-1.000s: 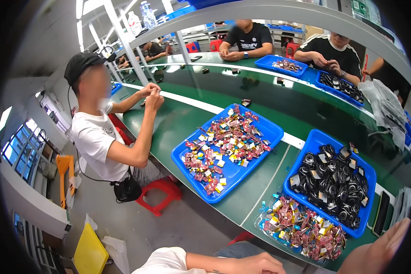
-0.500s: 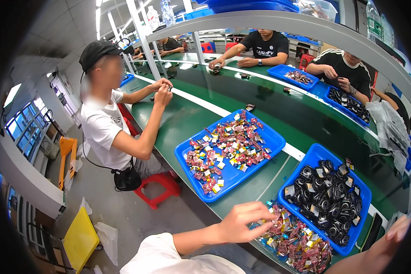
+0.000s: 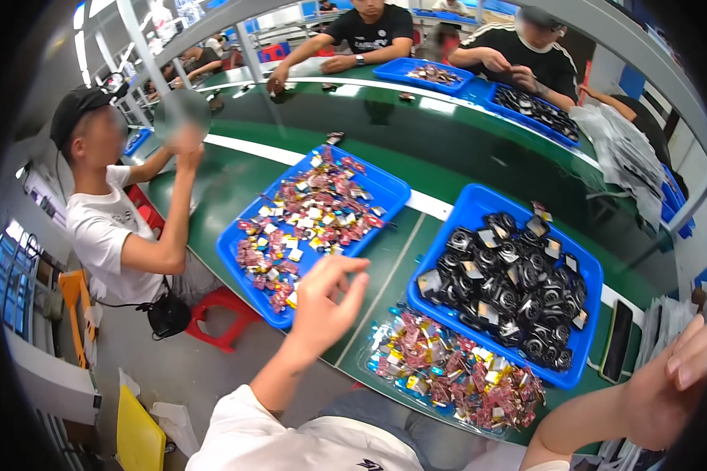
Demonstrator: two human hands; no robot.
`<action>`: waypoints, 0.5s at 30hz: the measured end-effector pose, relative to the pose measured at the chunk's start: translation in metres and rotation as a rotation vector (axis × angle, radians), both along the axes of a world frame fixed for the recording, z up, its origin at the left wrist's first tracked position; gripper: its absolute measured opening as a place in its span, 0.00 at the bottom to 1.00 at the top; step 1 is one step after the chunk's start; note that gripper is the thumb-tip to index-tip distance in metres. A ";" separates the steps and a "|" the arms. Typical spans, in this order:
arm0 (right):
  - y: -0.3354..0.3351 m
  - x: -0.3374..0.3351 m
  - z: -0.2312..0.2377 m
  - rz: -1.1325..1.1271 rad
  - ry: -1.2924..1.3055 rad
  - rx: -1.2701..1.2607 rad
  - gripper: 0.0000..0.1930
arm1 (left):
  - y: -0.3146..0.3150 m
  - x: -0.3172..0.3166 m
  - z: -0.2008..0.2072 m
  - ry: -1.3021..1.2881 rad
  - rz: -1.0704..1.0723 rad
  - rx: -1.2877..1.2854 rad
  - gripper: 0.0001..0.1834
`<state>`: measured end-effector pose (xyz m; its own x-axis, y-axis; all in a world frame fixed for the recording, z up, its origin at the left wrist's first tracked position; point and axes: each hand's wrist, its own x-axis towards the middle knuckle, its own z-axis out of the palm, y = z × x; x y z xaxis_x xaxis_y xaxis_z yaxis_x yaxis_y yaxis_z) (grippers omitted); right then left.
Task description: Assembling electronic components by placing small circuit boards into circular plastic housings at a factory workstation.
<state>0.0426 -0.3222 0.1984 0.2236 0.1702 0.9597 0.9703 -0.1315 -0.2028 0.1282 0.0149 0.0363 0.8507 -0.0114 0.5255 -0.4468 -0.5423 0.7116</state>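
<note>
My left hand (image 3: pixel 324 302) hovers over the near edge of a blue tray (image 3: pixel 393 188) heaped with small red circuit boards carrying yellow and silvery parts (image 3: pixel 322 206). Its thumb and fingers are apart, and nothing shows between them. At the far right rim my right hand (image 3: pixel 687 365) is raised with its fingers curled; whatever they may hold is hidden. Between the hands, a second blue tray (image 3: pixel 467 196) is piled with round black parts (image 3: pixel 518 282), some with small boards attached. A loose heap of similar circuit boards (image 3: pixel 456 369) lies just in front of that tray.
A phone (image 3: pixel 618 337) lies right of the black parts' tray. One co-worker (image 3: pixel 122 212) sits at the left; others (image 3: pixel 369 39) work across the green table (image 3: pixel 291 118). Far trays (image 3: pixel 424 74) and plastic bags (image 3: pixel 617 149) stand opposite. A grey rail (image 3: pixel 644 63) crosses the upper right.
My left hand has moved from the loose board heap up and left to the left tray, its fingers spreading. The view has shifted, and my right hand stays raised at the right rim.
</note>
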 end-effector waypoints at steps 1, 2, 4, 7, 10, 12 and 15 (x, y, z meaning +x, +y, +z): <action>-0.008 0.000 0.000 0.034 -0.005 -0.034 0.18 | 0.001 0.004 0.006 0.013 0.023 0.029 0.07; -0.013 0.000 -0.001 0.048 -0.015 -0.044 0.18 | -0.002 0.009 0.007 0.003 0.002 0.035 0.07; 0.010 -0.002 -0.002 -0.029 -0.012 0.129 0.20 | -0.008 0.017 0.007 0.051 -0.067 0.038 0.07; 0.015 0.000 0.001 -0.028 -0.014 0.128 0.23 | -0.021 0.018 0.007 0.065 -0.179 0.067 0.08; -0.005 0.008 0.000 0.062 -0.013 -0.042 0.25 | -0.030 0.016 0.012 0.104 -0.217 0.130 0.09; 0.012 0.004 -0.002 0.002 0.023 0.046 0.26 | -0.032 0.013 0.012 0.099 -0.214 0.133 0.09; 0.008 0.009 0.002 -0.016 0.028 -0.031 0.25 | -0.027 0.010 0.008 0.145 -0.199 0.173 0.08</action>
<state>0.0513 -0.3144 0.2008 0.2532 0.1962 0.9473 0.9621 -0.1536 -0.2254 0.1378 -0.0119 0.0441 0.8889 -0.2638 0.3744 -0.4567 -0.5729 0.6806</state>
